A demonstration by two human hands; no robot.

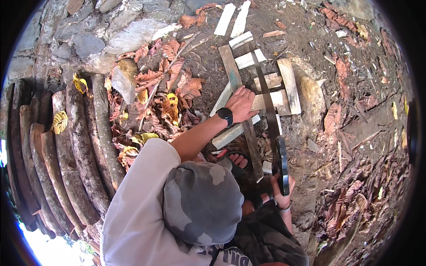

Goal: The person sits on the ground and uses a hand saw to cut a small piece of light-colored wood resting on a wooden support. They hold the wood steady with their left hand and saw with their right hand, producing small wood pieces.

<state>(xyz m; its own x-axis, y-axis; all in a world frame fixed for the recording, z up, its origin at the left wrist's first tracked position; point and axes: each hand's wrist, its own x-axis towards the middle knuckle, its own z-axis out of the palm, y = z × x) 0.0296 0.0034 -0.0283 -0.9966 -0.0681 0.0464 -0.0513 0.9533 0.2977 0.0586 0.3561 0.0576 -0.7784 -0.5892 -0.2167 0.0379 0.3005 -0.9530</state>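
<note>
My left hand (241, 104), with a black watch at the wrist, is closed over a long narrow wooden board (252, 144). A shorter pale wood piece (264, 101) sticks out to the right from beside that hand. My right hand (283, 191) is wrapped round the black handle (282, 162) of a handsaw. The long dark saw blade (269, 104) points away from me and passes over the pale piece. Whether its teeth touch the wood I cannot tell. A sandalled foot (238, 159) is beside the long board.
Several pale cut wood pieces (289, 86) lie around on the bare soil. Stacked logs (77, 142) stand at the left, with a stone wall (128, 37) behind. Dry leaves (191, 88) and a thin stick (162, 80) cover the ground left of the board. A grey camouflage cap (202, 199) blocks the lower middle.
</note>
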